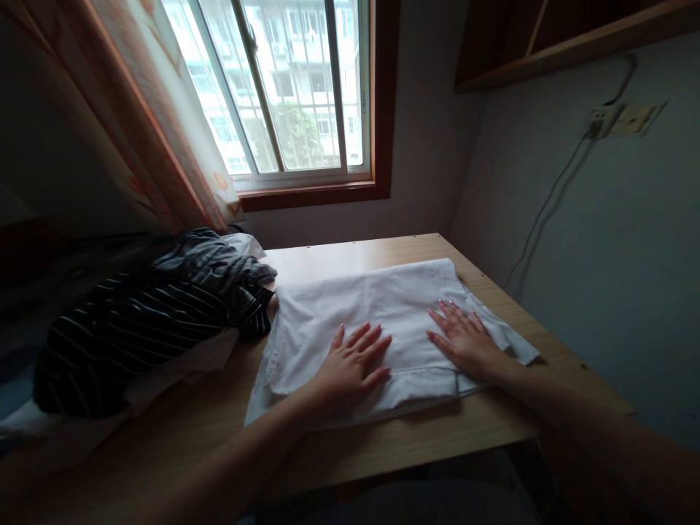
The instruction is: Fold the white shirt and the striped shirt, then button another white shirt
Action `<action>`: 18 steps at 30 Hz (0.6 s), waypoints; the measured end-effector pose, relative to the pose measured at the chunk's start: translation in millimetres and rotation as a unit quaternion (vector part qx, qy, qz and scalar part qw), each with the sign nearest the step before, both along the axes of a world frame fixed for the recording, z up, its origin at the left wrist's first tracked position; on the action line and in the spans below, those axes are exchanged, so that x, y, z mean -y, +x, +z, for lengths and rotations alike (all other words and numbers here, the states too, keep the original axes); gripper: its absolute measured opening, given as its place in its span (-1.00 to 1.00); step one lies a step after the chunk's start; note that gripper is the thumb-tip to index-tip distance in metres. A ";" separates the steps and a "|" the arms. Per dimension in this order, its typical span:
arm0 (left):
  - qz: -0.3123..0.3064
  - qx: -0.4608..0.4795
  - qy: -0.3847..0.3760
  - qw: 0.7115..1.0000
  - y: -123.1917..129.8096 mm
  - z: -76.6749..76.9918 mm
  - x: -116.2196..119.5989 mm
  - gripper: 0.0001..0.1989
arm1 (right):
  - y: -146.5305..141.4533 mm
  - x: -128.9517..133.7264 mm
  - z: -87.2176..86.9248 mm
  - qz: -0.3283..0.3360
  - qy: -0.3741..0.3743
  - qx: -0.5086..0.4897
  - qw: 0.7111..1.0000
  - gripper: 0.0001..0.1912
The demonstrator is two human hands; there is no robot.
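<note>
Left hand (350, 368) and right hand (464, 343) lie flat, palms down

Both forearms are bare and reach forward from the lower corners of the view, the left forearm (246, 448) slanting in from one side, the right forearm (580, 408) from the other. The left wrist (319, 395) and right wrist (499, 368) are held low. The hands rest side by side with a gap between them, backs upward, gripping nothing. On each, the fingers (377, 348) are fanned apart and nearly straight. The left thumb (378, 376) and right thumb (440, 343) point inward, toward the opposite hand. The right hand's fingertips (442, 304) reach slightly farther forward than the left's.
</note>
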State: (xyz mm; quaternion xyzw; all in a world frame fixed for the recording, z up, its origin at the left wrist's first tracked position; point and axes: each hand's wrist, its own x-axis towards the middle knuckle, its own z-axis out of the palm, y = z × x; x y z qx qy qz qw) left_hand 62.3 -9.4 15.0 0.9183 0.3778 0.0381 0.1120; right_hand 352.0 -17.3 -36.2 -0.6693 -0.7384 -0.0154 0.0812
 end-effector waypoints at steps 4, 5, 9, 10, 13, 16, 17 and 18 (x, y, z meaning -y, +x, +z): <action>0.004 -0.013 -0.008 1.000 0.5 2.2 0.9 -0.38 | 17.1 -0.9 -10.6 -0.028 0.041 0.011 0.999 -0.30; 0.005 -0.014 -0.009 1.000 0.5 2.5 1.0 -0.38 | 20.5 -1.1 -12.1 -0.032 0.046 0.009 0.998 -0.29; 0.003 -0.003 -0.007 1.000 0.0 2.2 0.5 -0.38 | 31.1 -1.6 -14.2 -0.037 0.044 0.010 0.998 -0.27; 0.002 -0.001 -0.006 1.000 -0.2 2.0 0.4 -0.38 | 33.7 -1.5 -14.5 -0.038 0.041 0.011 0.998 -0.27; -0.001 0.004 -0.004 1.000 -0.5 1.8 0.7 -0.38 | 42.4 -1.1 -15.3 -0.048 0.039 0.014 0.998 -0.26; 0.002 0.004 -0.007 1.000 -0.4 2.3 1.3 -0.38 | 49.4 -2.8 -11.6 -0.067 0.034 0.029 0.997 -0.21; 0.002 0.002 -0.010 1.000 -0.4 2.2 1.4 -0.38 | 49.7 -4.4 -8.0 -0.075 0.034 0.037 0.996 -0.20; 0.002 -0.001 -0.012 1.000 -0.3 1.9 1.3 -0.38 | 48.0 -6.6 -3.0 -0.079 0.038 0.044 0.995 -0.20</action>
